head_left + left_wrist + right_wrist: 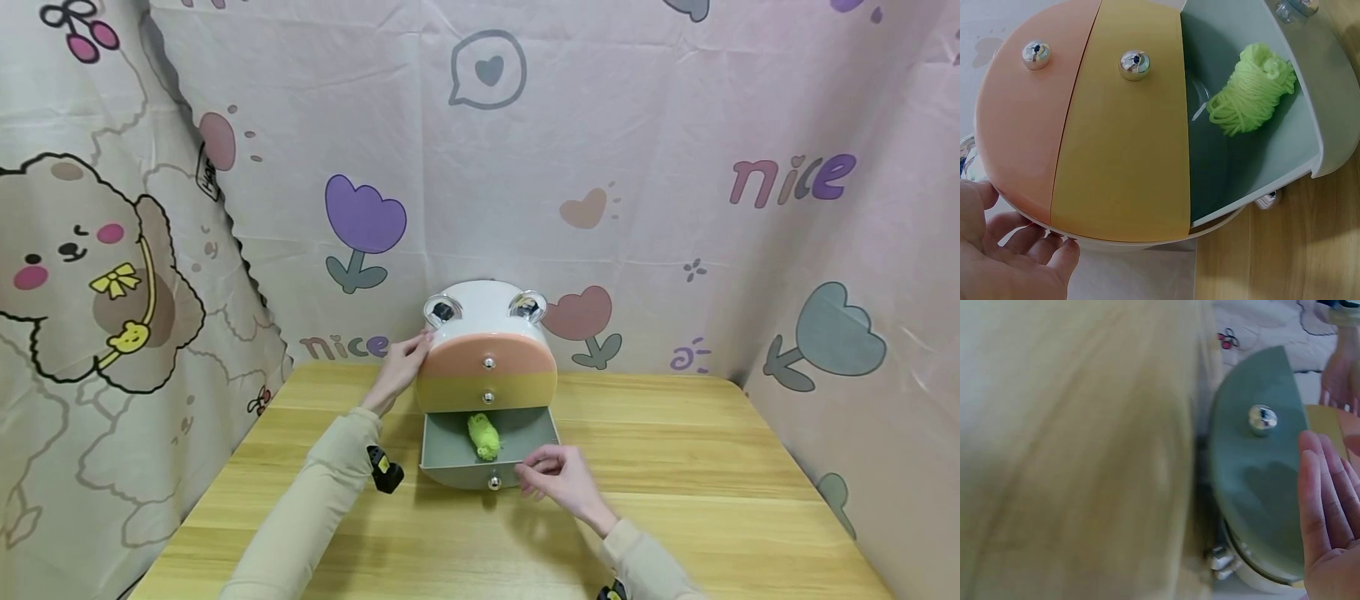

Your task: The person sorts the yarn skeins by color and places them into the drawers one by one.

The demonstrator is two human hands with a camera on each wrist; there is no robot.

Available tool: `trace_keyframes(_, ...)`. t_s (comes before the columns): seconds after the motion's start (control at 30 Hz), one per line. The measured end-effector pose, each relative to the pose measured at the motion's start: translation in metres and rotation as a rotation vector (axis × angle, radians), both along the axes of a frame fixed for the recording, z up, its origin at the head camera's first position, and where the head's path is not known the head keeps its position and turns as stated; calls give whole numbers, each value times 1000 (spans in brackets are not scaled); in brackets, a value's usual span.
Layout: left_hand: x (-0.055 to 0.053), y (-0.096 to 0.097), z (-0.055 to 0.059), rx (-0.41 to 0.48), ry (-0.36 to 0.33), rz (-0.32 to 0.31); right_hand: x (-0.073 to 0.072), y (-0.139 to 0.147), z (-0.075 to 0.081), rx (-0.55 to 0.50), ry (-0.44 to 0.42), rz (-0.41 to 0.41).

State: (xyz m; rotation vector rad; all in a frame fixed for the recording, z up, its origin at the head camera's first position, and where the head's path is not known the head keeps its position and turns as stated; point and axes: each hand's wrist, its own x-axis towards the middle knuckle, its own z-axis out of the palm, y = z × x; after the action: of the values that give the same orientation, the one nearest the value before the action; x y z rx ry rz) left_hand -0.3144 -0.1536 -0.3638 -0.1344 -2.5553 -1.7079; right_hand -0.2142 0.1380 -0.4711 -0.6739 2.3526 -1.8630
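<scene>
A small frog-faced cabinet [486, 354] stands on the table with its bottom green drawer [450, 477] pulled out. In that drawer lies a bundle of bright yellow-green yarn [483, 437], also plain as a yarn hank [1252, 90] in the left wrist view. My left hand [401, 367] touches the cabinet's left side, its fingertips on the rim of the front. At the right end of the drawer's front is my right hand [561, 482], holding nothing. Its fingers are fairly straight in the right wrist view; whether they touch the drawer is unclear.
The orange drawer [457, 354] and yellow drawer [453, 393] above are closed, each with a silver round knob. Behind the wooden table [660, 450] hangs a printed curtain [645, 108]. Two shiny eyes [442, 311] stick up from the cabinet's top.
</scene>
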Motion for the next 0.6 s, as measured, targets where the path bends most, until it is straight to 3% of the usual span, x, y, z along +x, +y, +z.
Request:
trace_keyframes(0.2,0,-1,0,1,16,-3,3,-9,-12,45,14,-12)
trace_keyframes(0.43,-1,-2,-1,-3,9,-3,3,-18,-22,188,123,-57)
trace_keyframes(0.6,0,-1,-1,-11,13,1,2,-24,-27,228,166,-76)
